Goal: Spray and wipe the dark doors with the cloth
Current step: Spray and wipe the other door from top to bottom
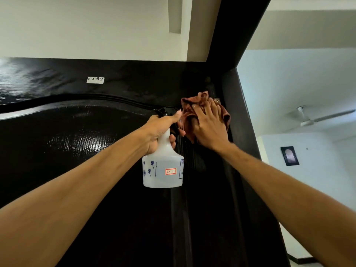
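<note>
White "SP-2" bottle [163,168] in left grip [159,132]; right grip [209,126] flat on cloth [194,103].

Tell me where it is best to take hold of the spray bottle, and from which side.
Grip the spray bottle at its narrow neck, as the left hand does, coming from the left. The body below is wide, and the right hand with the cloth blocks the right side.

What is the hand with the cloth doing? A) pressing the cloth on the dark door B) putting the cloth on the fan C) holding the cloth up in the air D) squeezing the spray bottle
A: the right hand lies with spread fingers on the reddish cloth, flat against the dark door near its top corner, while the left hand holds the spray bottle.
</note>
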The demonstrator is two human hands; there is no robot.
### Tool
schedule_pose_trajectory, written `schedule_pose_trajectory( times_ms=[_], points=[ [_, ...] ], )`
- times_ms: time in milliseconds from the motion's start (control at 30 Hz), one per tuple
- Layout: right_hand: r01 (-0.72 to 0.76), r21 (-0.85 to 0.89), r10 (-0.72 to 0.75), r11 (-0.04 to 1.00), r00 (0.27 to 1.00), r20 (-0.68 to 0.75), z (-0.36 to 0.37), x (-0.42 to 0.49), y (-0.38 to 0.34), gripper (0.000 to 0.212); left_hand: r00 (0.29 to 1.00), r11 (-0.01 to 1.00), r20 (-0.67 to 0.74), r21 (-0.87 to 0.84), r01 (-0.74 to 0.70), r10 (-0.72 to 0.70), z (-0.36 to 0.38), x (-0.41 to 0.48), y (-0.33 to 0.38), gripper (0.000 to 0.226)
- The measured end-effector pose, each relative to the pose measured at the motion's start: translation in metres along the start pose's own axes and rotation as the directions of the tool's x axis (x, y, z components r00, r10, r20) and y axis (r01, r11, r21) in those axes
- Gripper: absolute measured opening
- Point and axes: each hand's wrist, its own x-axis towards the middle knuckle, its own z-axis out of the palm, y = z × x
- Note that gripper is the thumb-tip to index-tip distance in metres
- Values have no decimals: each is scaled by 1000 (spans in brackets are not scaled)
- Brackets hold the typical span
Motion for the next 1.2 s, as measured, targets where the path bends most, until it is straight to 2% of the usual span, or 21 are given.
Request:
schedule_pose_trajectory(
  times_ms=[133, 233, 300, 367, 433, 500, 533, 633, 667, 800, 867, 1000, 1100, 1200],
  points=[
    [-82, -26, 80, 996, 995, -60, -10, 36, 2, 52, 999, 999, -24, -23, -43, 42, -2, 6, 15, 33],
    [37, -62, -43, 997, 994, -102, 4, -25, -5, 51, 998, 999, -37, -26, -45, 44, -11, -6, 12, 34],
    [75, -30, -77, 997, 995, -71, 9, -75, -15, 52, 999, 999, -36, -31, -18, 17, -22, -25, 0, 34],
    [30, 19, -29, 999, 998, -59, 6, -94, -20, 51, 1000, 999, -6, -28, 20, -20, -30, -45, -22, 34],
    [-77, 41, 78, 996, 997, -15, 7, -110, -30, 49, 996, 996, 7, -20, 91, -91, -29, -70, -59, 35],
    [-138, -6, 138, 990, 990, -25, 18, -141, -45, 49, 991, 990, -10, -26, 136, -136, -26, -93, -96, 35],
    [-95, -38, 95, 995, 995, -16, 26, -165, -53, 48, 989, 989, -23, -23, 144, -144, -25, -104, -113, 34],
    [188, -107, -174, 976, 977, 123, 28, -218, -55, 53, 986, 986, -19, -13, 166, -166, -21, -136, -149, 33],
    [201, -96, -187, 975, 972, 142, 23, -217, -52, 56, 984, 984, -16, -3, 179, -179, -22, -144, -157, 34],
    [34, -122, -27, 992, 998, 59, 25, -208, -68, 57, 984, 984, -28, 14, 179, -179, -33, -163, -173, 35],
    [77, -97, -70, 992, 995, 71, 33, -260, -82, 58, 984, 985, -38, -5, 173, -173, -31, -173, -182, 30],
    [105, 1, -102, 994, 969, 225, 27, -380, -92, 60, 968, 967, -15, -38, 252, -252, -22, -206, -209, 20],
    [111, -8, -106, 994, 968, 226, 25, -332, -89, 60, 963, 963, -11, -42, 267, -268, -24, -211, -214, 26],
    [33, -96, -16, 995, 985, 174, 26, -281, -92, 59, 969, 968, -12, -52, 245, -246, -28, -200, -207, 30]
  ],
)
